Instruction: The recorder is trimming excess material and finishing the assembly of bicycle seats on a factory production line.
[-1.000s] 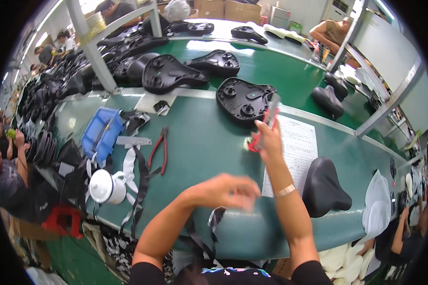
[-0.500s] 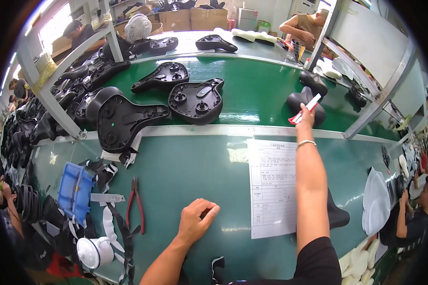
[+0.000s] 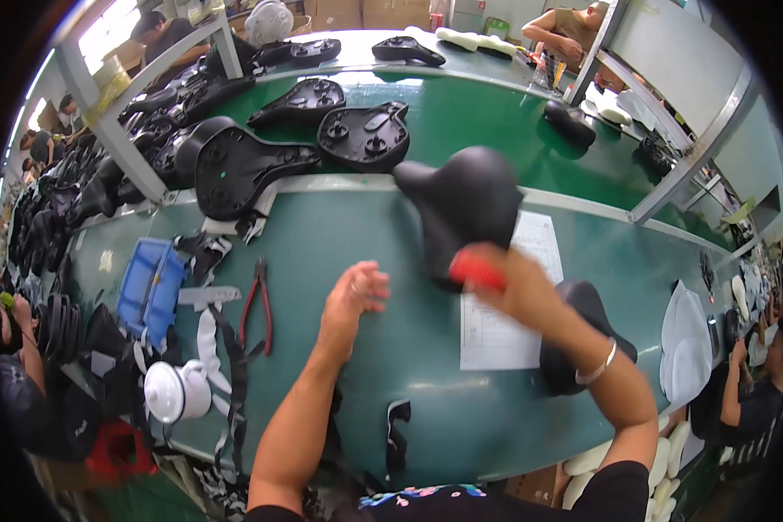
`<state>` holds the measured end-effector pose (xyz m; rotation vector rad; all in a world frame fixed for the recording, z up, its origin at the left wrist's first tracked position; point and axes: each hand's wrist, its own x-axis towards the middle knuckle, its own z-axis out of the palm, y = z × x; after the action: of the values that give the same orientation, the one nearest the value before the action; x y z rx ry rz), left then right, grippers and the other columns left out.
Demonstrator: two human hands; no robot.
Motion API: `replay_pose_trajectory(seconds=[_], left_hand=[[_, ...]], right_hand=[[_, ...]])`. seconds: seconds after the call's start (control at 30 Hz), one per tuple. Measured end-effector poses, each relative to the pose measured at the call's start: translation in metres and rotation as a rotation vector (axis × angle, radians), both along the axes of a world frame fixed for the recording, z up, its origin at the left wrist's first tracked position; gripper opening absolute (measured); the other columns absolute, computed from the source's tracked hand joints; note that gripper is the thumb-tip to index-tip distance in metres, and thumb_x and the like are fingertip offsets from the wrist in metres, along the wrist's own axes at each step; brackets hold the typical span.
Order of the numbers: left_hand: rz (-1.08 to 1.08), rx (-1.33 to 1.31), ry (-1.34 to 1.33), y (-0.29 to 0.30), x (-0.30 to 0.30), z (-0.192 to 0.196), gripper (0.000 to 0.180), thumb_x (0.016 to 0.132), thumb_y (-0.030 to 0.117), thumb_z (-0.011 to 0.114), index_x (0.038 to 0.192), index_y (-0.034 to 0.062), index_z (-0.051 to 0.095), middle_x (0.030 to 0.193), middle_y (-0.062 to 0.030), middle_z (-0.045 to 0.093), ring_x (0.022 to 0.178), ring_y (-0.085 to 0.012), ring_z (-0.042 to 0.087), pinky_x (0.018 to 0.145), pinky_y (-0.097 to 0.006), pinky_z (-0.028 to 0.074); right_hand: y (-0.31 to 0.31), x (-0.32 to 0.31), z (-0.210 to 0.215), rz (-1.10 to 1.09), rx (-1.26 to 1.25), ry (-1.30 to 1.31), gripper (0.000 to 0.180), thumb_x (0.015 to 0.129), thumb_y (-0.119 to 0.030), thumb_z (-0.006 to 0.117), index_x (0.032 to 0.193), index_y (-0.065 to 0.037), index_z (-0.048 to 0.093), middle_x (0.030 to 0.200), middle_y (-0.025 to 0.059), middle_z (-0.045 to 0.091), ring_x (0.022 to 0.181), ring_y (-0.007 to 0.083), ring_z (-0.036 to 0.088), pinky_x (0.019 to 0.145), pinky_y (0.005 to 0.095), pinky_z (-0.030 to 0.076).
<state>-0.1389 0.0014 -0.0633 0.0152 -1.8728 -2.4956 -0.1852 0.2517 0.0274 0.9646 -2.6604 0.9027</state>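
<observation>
A black bicycle saddle (image 3: 465, 204) hangs over the back of the table, top side facing me. My right hand (image 3: 522, 291) is at its lower edge and grips it, blurred by motion. A red object (image 3: 478, 270), too smeared to name, is in that same hand, against the saddle. Left of the saddle, my left hand (image 3: 355, 300) is raised over the table with loosely bent fingers and holds nothing. Under my right forearm lies another black saddle (image 3: 583, 335). A printed sheet (image 3: 500, 335) is partly covered by the saddle and hand.
Upturned saddles (image 3: 244, 170) rest along the far ledge. On the left are a blue tray (image 3: 152, 287), red-handled pliers (image 3: 257, 304), black strips and a white lidded mug (image 3: 176, 390). Pale grey covers (image 3: 685, 344) lie at right. Metal posts (image 3: 104, 122) frame the bench; other people sit around.
My right hand has drawn back from the far green surface, bringing a saddle toward me. My left hand has lifted and its fingers have uncurled. The view has shifted.
</observation>
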Motion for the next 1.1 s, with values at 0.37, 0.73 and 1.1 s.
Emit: replay_pose_trajectory(seconds=[0.37, 0.73, 1.1], left_hand=[[-0.011, 0.166, -0.371, -0.058, 0.085, 0.052, 0.054, 0.081, 0.027, 0.066, 0.121, -0.0045, 0.049, 0.102, -0.0123, 0.061, 0.087, -0.0183, 0.064, 0.079, -0.029, 0.053], [-0.177, -0.281, -0.315, -0.051, 0.07, 0.093, 0.044, 0.078, 0.028, 0.066, 0.107, -0.0034, 0.054, 0.09, -0.0057, 0.058, 0.077, -0.0113, 0.055, 0.069, -0.025, 0.047], [0.284, -0.154, -0.392, -0.048, 0.138, 0.061, 0.038, 0.077, 0.025, 0.065, 0.101, -0.0031, 0.055, 0.085, -0.0039, 0.055, 0.073, -0.0105, 0.051, 0.067, -0.025, 0.044]], right_hand=[[-0.006, 0.144, -0.022, 0.28, -0.169, -0.368, 0.041, 0.074, -0.009, 0.072, 0.114, -0.012, 0.061, 0.099, 0.0106, 0.063, 0.077, 0.0229, 0.061, 0.059, 0.0342, 0.05], [0.007, 0.111, -0.008, 0.323, 0.445, 0.13, 0.059, 0.084, -0.009, 0.057, 0.14, -0.021, 0.042, 0.068, 0.0065, 0.047, 0.05, 0.0232, 0.05, 0.046, 0.0374, 0.043], [-0.014, 0.24, -0.045, -0.085, 0.125, -0.367, 0.07, 0.084, -0.012, 0.064, 0.144, -0.007, 0.029, 0.07, 0.014, 0.056, 0.054, 0.0341, 0.056, 0.048, 0.0427, 0.047]])
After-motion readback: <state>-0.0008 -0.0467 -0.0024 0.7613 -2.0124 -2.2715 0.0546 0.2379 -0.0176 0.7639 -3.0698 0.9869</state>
